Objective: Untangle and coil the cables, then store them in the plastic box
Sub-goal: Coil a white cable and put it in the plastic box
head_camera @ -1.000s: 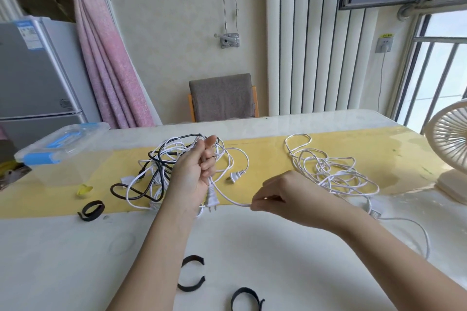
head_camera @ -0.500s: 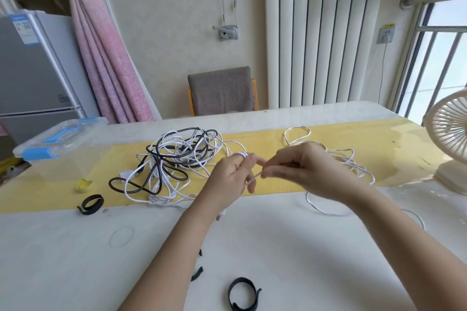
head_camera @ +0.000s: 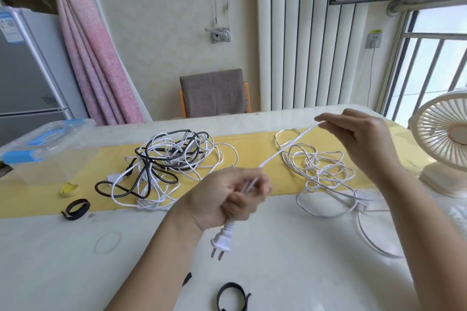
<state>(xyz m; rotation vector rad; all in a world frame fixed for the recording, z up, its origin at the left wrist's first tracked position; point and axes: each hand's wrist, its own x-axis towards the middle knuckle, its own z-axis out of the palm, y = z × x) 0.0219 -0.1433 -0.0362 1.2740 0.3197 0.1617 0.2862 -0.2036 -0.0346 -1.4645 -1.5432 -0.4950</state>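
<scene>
white cable (head_camera: 285, 150) — taut, thin | left hand (head_camera: 227, 197) — plug (head_camera: 223, 237) dangling

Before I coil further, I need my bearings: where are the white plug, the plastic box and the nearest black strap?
white plug (head_camera: 222, 239), head view, plug body.
plastic box (head_camera: 50, 156), head view, clear front wall.
black strap (head_camera: 233, 296), head view, loop band.

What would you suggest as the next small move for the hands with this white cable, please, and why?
Probably bring the right hand back to the left hand to lay one loop there. The white cable runs taut between them, the plug hangs below the left grip, and the rest trails into the loose white pile.
</scene>
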